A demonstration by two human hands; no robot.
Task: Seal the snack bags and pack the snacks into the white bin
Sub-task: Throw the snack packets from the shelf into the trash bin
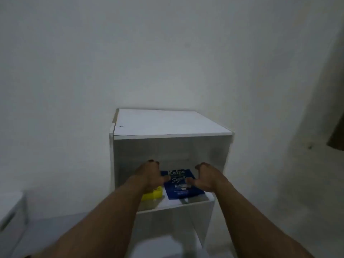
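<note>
Reaching into the white shelf (171, 135), the left hand (149, 176) and right hand (205, 178) are hovering open beside the blue snack bag (181, 185) lying there; it is looking soft and crinkly, so pinching its side edges seems best.

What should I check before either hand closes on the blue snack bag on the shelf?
1. Blue snack bag with white lettering within reach: ok, it lies flat on the shelf of the white open-fronted cabinet, between both hands.
2. Left hand free: ok, fingers curled, holding nothing, thumb near the bag's left edge.
3. Right hand free: ok, open, thumb at the bag's right edge.
4. Bag sealed: cannot tell, the picture is blurred.
5. Yellow block-shaped object clear of the grab: not ok, it sits beside the bag, partly under the left wrist.
6. White bin located: cannot tell, none clearly visible.
</note>
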